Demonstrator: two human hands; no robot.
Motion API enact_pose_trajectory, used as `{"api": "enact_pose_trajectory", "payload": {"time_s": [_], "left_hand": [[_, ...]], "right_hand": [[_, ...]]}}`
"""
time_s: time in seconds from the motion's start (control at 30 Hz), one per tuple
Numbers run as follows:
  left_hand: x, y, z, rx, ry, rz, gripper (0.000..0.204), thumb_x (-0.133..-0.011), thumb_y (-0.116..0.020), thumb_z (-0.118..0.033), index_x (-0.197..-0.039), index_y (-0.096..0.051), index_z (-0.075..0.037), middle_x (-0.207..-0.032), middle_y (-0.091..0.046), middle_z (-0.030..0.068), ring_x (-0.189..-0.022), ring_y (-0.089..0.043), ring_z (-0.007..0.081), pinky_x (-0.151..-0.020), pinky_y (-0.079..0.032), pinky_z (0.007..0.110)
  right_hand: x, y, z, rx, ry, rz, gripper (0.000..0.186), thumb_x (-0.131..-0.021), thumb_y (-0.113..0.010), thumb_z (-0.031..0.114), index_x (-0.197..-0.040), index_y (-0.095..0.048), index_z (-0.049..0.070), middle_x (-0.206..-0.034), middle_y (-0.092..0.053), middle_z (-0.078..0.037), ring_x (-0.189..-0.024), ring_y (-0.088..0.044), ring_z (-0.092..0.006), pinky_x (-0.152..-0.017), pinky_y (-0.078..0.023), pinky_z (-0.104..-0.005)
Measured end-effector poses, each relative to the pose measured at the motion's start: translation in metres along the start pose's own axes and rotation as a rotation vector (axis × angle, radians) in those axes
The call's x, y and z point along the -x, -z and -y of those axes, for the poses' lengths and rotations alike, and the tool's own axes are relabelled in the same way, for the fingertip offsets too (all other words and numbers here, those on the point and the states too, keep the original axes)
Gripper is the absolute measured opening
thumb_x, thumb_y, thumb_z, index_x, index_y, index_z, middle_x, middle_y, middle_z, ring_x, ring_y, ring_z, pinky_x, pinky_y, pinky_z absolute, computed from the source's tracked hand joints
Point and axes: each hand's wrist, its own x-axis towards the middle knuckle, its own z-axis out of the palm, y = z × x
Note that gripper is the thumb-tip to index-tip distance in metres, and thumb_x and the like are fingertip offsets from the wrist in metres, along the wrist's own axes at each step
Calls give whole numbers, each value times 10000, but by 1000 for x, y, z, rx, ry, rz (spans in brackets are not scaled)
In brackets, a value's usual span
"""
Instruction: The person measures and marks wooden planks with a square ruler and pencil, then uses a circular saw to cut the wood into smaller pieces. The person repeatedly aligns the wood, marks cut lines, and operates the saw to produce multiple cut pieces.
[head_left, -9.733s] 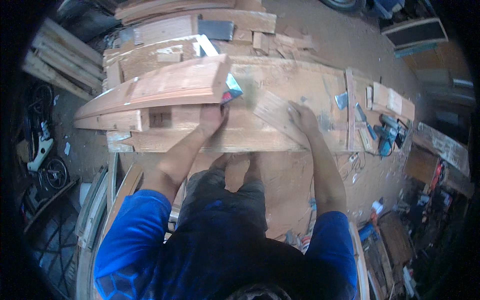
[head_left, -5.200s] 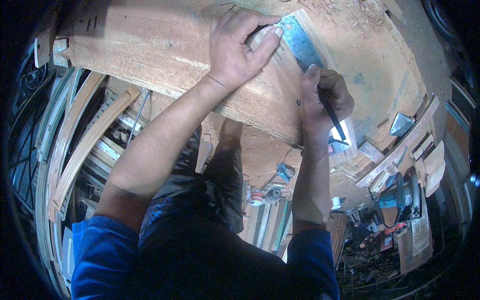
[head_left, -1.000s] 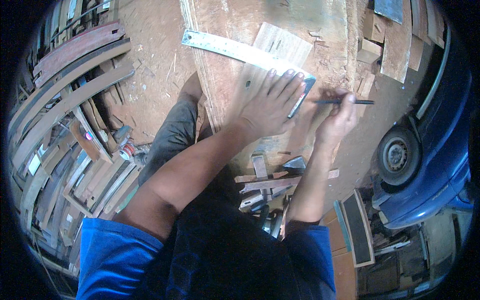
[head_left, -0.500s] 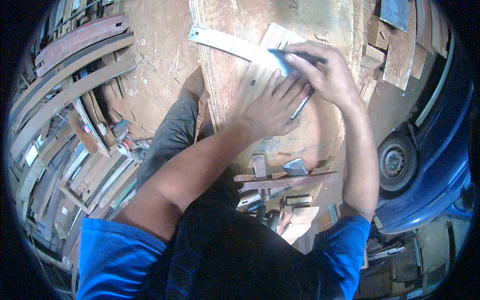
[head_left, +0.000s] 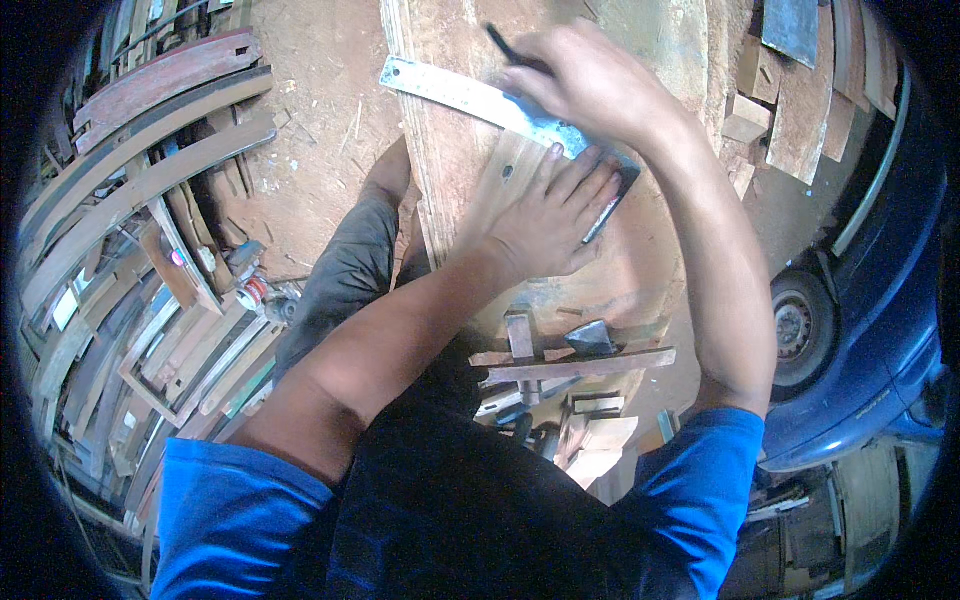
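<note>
My left hand (head_left: 545, 215) lies flat, fingers slightly spread, across a pale board (head_left: 492, 185) and the metal square beside its dark handle (head_left: 607, 210). The square's long ruler blade (head_left: 440, 90) reaches left over the edge of the wooden worktop (head_left: 640, 280). Above the blade, my blurred right hand (head_left: 575, 85) is closed on a dark pencil (head_left: 500, 40), whose end sticks out up and left. My right forearm arches along the right side of the worktop. The middle of the board is partly covered by my hands and the square.
Stacked timber strips (head_left: 165, 80) fill the left floor. Wood offcuts and a small metal blade (head_left: 590, 335) lie on the lower worktop. Wooden blocks (head_left: 745, 120) sit at the upper right. A blue car (head_left: 885, 360) stands at the right, and my legs show left of the worktop.
Over the last second my right hand and pencil moved from right of the square up and left, over its blade. My left hand stays nearly in place on the square.
</note>
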Motion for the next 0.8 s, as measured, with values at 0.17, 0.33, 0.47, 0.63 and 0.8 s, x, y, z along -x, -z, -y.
{"api": "enact_pose_trajectory", "payload": {"time_s": [0.17,0.33,0.47,0.63,0.8], "left_hand": [[0,-1,1,12,-1,49,784,-985,-504,-518,-1579,-386,-20,-1668,-309,194,-1577,-198,377,-1259,-121,630],[-3,-6,3,23,6,149,873,-967,-549,-538,-1613,-291,-9,-1681,-254,220,-1575,-182,398,-1255,-115,640],[16,-4,2,153,45,31,1006,-905,-660,-529,-1612,-225,40,-1680,-185,286,-1570,-150,440,-1256,-113,622],[57,10,4,129,356,-100,1215,-708,-852,-461,-1590,-219,84,-1616,-139,411,-1497,-189,558,-1239,-155,604],[48,59,51,130,289,-1,1236,-650,-863,-399,-1606,-216,43,-1585,-167,434,-1466,-225,573,-1218,-195,615]], "right_hand": [[-20,18,28,-470,-158,-28,287,-976,-673,234,-1088,-761,-16,-961,-752,-257,-835,-734,-345,-793,-551,-435],[70,-18,1,-293,-350,-662,288,-1004,-583,224,-1066,-665,-45,-977,-639,-249,-956,-645,-443,-842,-516,-503],[141,-61,-6,-164,-661,-459,285,-902,-710,199,-1089,-698,-16,-1030,-667,-250,-1046,-645,-428,-911,-517,-510],[207,-101,21,-534,-815,-715,379,-899,-740,191,-1211,-675,-14,-1042,-687,-216,-992,-672,-344,-905,-522,-436],[273,-206,67,-802,-960,-1224,359,-956,-729,200,-1216,-650,-35,-991,-679,-135,-927,-627,-196,-845,-512,-359]]}}
